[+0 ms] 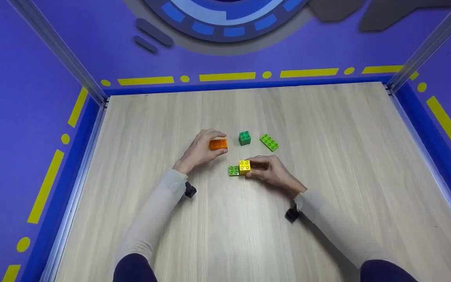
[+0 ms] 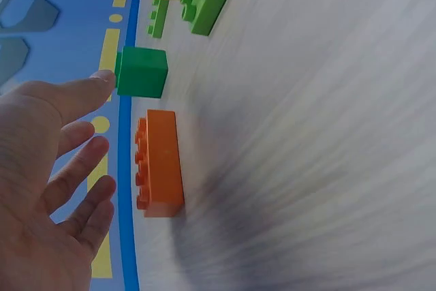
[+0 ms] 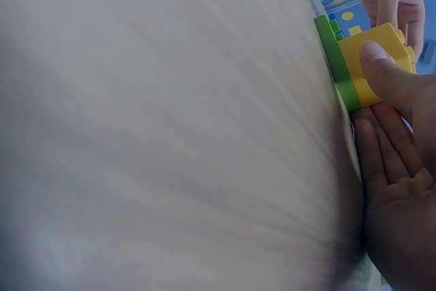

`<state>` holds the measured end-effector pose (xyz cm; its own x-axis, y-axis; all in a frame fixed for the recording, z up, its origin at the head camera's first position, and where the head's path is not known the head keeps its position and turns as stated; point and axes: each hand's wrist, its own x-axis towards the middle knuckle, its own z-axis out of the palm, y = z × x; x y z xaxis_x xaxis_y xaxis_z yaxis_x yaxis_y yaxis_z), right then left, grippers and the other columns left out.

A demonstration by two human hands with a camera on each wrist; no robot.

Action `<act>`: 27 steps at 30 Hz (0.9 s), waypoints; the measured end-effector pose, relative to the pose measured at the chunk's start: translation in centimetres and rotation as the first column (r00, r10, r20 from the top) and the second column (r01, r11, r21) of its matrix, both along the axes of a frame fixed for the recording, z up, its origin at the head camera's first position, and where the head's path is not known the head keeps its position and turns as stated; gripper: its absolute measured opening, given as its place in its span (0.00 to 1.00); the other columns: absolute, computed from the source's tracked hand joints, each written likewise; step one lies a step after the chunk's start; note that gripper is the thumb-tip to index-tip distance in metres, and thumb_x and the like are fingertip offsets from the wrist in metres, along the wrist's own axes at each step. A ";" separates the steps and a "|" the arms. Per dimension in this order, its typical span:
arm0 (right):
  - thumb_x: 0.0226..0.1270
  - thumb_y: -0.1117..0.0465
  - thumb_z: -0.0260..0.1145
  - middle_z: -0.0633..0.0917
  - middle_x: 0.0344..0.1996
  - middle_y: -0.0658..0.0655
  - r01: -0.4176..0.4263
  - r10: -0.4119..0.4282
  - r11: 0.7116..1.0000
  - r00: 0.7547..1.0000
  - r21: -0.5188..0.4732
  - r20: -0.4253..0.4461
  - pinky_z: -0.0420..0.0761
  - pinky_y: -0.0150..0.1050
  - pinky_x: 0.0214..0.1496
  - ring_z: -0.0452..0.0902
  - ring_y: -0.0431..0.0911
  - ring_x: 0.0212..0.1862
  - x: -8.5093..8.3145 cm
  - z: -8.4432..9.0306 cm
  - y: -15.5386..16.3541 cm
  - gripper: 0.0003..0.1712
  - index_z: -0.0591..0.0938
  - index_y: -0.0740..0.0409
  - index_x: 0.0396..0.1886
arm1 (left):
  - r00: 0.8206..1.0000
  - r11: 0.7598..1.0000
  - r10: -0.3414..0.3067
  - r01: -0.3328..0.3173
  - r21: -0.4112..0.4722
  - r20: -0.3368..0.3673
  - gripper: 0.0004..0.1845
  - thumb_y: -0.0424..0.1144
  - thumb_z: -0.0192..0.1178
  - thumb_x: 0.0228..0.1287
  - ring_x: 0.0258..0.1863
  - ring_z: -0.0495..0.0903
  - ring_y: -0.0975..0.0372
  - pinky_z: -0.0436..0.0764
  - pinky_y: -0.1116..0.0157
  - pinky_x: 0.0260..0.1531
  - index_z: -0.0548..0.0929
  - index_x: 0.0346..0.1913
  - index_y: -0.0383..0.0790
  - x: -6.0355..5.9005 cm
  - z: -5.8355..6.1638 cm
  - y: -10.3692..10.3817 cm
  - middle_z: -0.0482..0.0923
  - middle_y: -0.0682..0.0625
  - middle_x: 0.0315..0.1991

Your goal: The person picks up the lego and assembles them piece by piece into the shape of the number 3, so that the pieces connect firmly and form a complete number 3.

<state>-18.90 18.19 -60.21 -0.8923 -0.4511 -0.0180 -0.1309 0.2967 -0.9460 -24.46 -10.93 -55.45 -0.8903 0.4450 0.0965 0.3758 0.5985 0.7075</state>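
Note:
My left hand (image 1: pixel 221 143) arches over an orange brick (image 1: pixel 218 145) on the wooden table. In the left wrist view the left hand (image 2: pixel 103 117) has spread fingers and stays just off the orange brick (image 2: pixel 160 161). My right hand (image 1: pixel 251 168) grips a yellow brick (image 1: pixel 244 167) that sits on one end of a light green plate (image 1: pixel 233 170). The right wrist view shows its thumb (image 3: pixel 385 73) on the yellow brick (image 3: pixel 354 56) and its fingers beside the light green plate (image 3: pixel 332 52).
A dark green square brick (image 1: pixel 244 138) and a lime long brick (image 1: pixel 269 142) lie just beyond the hands. The dark green brick (image 2: pixel 142 73) is close to my left thumb. Blue walls with metal posts enclose the table (image 1: pixel 327 156).

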 end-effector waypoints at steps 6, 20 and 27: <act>0.65 0.64 0.80 0.89 0.58 0.62 -0.005 0.005 1.000 1.000 0.000 0.001 0.84 0.50 0.68 0.87 0.57 0.60 -0.1 -0.2 0.2 0.26 0.87 0.59 0.63 | 0.999 1.000 0.008 -0.009 0.019 0.040 0.29 0.46 0.75 0.70 0.65 0.77 0.51 0.76 0.52 0.71 0.82 0.69 0.39 -0.7 -0.8 -0.3 0.81 0.47 0.66; 0.64 0.57 0.81 0.90 0.59 0.56 0.005 -0.006 0.999 1.000 0.045 0.007 0.80 0.49 0.73 0.86 0.52 0.62 -0.1 0.0 0.1 0.27 0.88 0.53 0.63 | 0.991 0.998 0.061 -0.058 -0.029 0.120 0.29 0.44 0.75 0.69 0.70 0.75 0.52 0.70 0.52 0.76 0.82 0.70 0.41 -1.5 -2.6 -0.4 0.80 0.47 0.69; 0.64 0.59 0.81 0.89 0.60 0.58 0.001 -0.001 1.000 1.000 0.026 0.007 0.80 0.51 0.73 0.86 0.54 0.62 0.0 0.1 0.2 0.27 0.88 0.54 0.63 | 0.993 0.999 0.048 -0.046 -0.017 0.107 0.26 0.43 0.74 0.70 0.67 0.77 0.53 0.72 0.54 0.75 0.84 0.68 0.42 -1.9 -3.3 -0.6 0.82 0.46 0.66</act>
<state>-18.95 18.43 -60.15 -0.8925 -0.4497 -0.0360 -0.1240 0.3212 -0.9389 -26.36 -11.56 -58.73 -0.9151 0.4032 -0.0066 0.2697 0.6241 0.7333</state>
